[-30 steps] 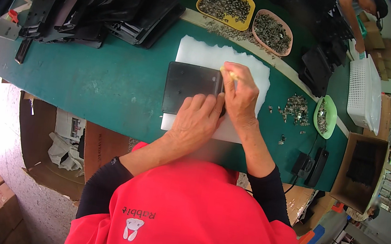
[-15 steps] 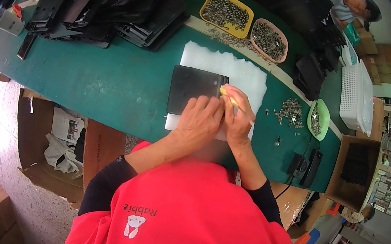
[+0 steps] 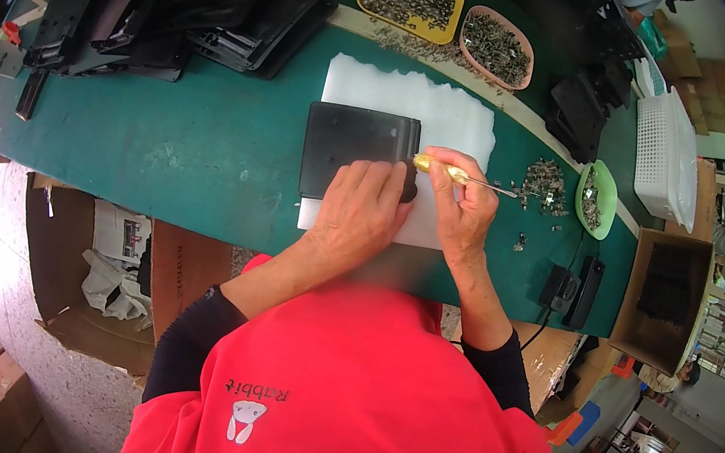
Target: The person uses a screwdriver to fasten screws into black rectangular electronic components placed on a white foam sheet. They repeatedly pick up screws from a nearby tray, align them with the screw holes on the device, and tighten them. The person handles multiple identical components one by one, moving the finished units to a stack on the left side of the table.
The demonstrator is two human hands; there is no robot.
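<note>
A flat black rectangular panel (image 3: pixel 358 138) lies on a white foam sheet (image 3: pixel 414 90) on the bench. My left hand (image 3: pixel 361 203) rests on the panel's near right part, its fingers stretched out over the surface and holding nothing. Just off the panel's right edge, my right hand (image 3: pixel 469 209) is closed around a yellow-handled screwdriver (image 3: pixel 445 169). Its butt end points toward the panel and its thin metal shaft sticks out to the right, toward a loose heap of small metal parts (image 3: pixel 546 186).
Stacked black panels (image 3: pixel 235 14) stand at the back left. Yellow (image 3: pixel 450 30), pink (image 3: pixel 525 75) and green (image 3: pixel 603 219) trays hold small metal parts. A black device with a cable (image 3: pixel 560 289) sits at the right. Beyond are a white basket (image 3: pixel 664 158) and a cardboard box (image 3: pixel 621 332).
My right hand has moved right, away from the panel's edge and my left hand, and the screwdriver's shaft now points right. My left hand stays on the panel. The whole view has shifted slightly.
</note>
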